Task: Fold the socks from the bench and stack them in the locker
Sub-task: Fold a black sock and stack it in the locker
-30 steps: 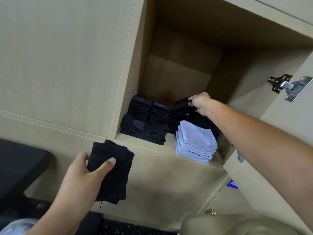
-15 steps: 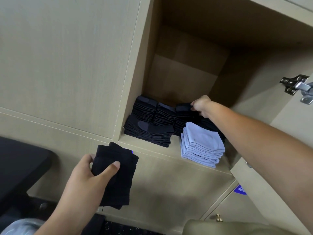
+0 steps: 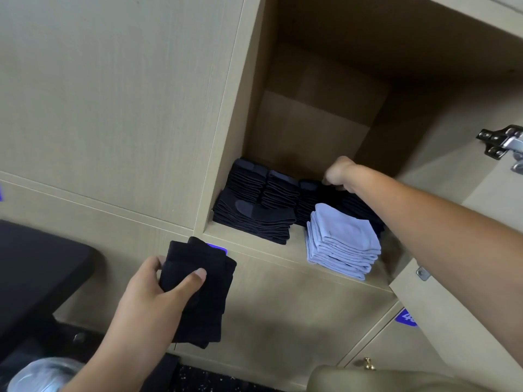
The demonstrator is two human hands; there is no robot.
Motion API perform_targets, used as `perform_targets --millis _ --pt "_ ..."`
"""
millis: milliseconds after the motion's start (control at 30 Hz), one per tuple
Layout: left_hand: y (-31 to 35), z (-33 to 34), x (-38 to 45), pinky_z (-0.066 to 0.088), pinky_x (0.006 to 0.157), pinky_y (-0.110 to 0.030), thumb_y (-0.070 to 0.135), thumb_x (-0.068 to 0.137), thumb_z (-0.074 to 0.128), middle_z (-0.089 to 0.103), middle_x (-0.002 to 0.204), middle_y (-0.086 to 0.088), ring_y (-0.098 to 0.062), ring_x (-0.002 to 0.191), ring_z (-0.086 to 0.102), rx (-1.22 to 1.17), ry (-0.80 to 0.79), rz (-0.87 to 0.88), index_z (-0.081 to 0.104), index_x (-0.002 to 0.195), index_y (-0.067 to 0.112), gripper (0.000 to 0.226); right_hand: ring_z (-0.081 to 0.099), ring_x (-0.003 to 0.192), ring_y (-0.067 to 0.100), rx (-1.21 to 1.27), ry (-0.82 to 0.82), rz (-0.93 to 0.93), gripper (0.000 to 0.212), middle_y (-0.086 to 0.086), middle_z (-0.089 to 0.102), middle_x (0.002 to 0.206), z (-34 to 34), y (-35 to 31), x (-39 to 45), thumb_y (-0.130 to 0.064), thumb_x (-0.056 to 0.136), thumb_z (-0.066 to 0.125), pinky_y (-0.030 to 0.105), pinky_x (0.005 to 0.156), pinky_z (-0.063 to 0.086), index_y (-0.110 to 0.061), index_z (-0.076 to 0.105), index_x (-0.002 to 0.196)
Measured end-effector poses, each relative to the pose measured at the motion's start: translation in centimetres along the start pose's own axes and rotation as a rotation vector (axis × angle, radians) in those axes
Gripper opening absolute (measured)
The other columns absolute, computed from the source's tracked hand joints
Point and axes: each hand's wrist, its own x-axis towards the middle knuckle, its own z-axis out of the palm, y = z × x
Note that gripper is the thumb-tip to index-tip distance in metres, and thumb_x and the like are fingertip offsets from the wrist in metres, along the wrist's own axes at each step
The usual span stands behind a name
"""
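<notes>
Beige wood locker [image 3: 283,258] around me; my left hand [image 3: 147,301] grips folded black socks [image 3: 198,292], my right hand [image 3: 338,174] pinches a black stack [image 3: 317,193] (back row) behind pale-blue socks [image 3: 342,239].

The black sock [image 3: 325,188] that was lifted in the right hand [image 3: 338,174] a second ago is now lowered onto the rear black stack [image 3: 308,202], and the fingers are curled down against it.
</notes>
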Motion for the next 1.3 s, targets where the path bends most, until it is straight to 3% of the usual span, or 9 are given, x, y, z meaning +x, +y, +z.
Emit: perform_targets --millis 167,300,567,633,800,867,1000,1200,1300 --pt "0.1 0.1 0.2 0.055 0.041 -0.031 0.017 0.09 0.075 0.072 0.089 -0.018 -0.033 0.071 0.073 0.003 0.018 0.007 0.063 0.099 0.007 0.018 0.063 0.114 0.031 0.113 0.041 -0.095 0.024 0.016 0.067 0.122 -0.8 -1.0 -1.8 -0.004 0.093 0.065 0.036 0.098 0.053 0.003 0.067 0.116" --pt "0.1 -0.1 0.2 0.06 0.046 -0.041 0.018 0.091 0.075 0.073 0.092 -0.017 -0.032 0.07 0.074 -0.023 0.022 -0.011 0.063 0.101 0.007 0.019 0.068 0.105 0.028 0.334 0.041 -0.24 0.017 0.007 0.073 0.101 1.2 -2.0 -7.8 -0.009 0.09 0.068 0.04 0.098 0.055 -0.024 0.071 0.085" --pt "-0.4 -0.4 0.8 0.062 0.068 -0.039 0.026 0.095 0.07 0.079 0.101 -0.01 -0.029 0.088 0.078 -0.232 -0.054 -0.123 0.068 0.114 0.012 0.023 0.068 0.092 0.009 0.356 -0.372 -0.472 0.008 -0.009 0.075 0.096 6.3 -2.3 -23.6 -0.03 0.092 0.071 0.037 0.091 0.056 -0.029 0.077 0.096" --pt "-0.1 -0.3 0.8 0.061 0.072 -0.039 0.027 0.099 0.064 0.079 0.103 -0.008 -0.027 0.091 0.078 -0.266 -0.083 -0.127 0.067 0.118 0.013 0.023 0.067 0.094 0.001 0.326 -0.446 -0.471 0.011 -0.016 0.074 0.099 6.7 -2.5 -24.9 -0.04 0.09 0.071 0.034 0.093 0.055 -0.033 0.076 0.096" --pt "0.6 0.1 0.9 0.046 0.104 -0.069 0.03 0.102 0.059 0.078 0.107 -0.011 -0.036 0.098 0.075 -0.301 -0.084 -0.12 0.065 0.123 0.014 0.027 0.07 0.097 0.013 0.377 -0.45 -0.364 0.025 -0.004 0.076 0.104 7.6 -2.9 -25.7 -0.052 0.084 0.075 0.042 0.096 0.057 -0.031 0.074 0.098" --pt "1.0 0.3 0.6 0.045 0.106 -0.067 0.032 0.102 0.06 0.078 0.107 -0.009 -0.033 0.099 0.076 -0.316 -0.094 -0.121 0.064 0.124 0.016 0.028 0.07 0.098 0.009 0.4 -0.457 -0.321 0.029 -0.01 0.073 0.109 7.6 -3.1 -26.2 -0.052 0.084 0.075 0.037 0.094 0.057 -0.028 0.073 0.101" --pt "1.9 0.7 0.1 0.053 0.099 -0.062 0.039 0.101 0.06 0.078 0.109 -0.011 -0.033 0.098 0.076 -0.349 -0.095 -0.14 0.062 0.127 0.012 0.037 0.07 0.097 0.007 0.491 -0.446 -0.303 0.017 -0.021 0.075 0.084 7.1 -3.5 -27.0 -0.037 0.089 0.076 0.035 0.091 0.058 -0.02 0.074 0.086" --pt "3.3 0.7 -0.9 0.042 0.11 -0.064 0.059 0.078 0.067 0.079 0.106 -0.006 -0.033 0.105 0.074 -0.385 -0.084 -0.101 0.061 0.125 0.01 0.067 0.071 0.099 0.026 0.578 -0.366 -0.234 0.026 0.01 0.075 0.105 6.1 -2.9 -26.7 -0.034 0.093 0.071 0.045 0.091 0.057 -0.012 0.068 0.106" --pt "3.2 0.3 -0.9 0.042 0.107 -0.064 0.045 0.091 0.07 0.078 0.106 -0.009 -0.04 0.111 0.07 -0.345 -0.057 -0.094 0.062 0.118 0.011 0.045 0.07 0.105 0.033 0.591 -0.355 -0.212 0.03 0.012 0.074 0.109 5.4 -2.5 -26.1 -0.042 0.088 0.071 0.052 0.097 0.055 -0.016 0.069 0.104"
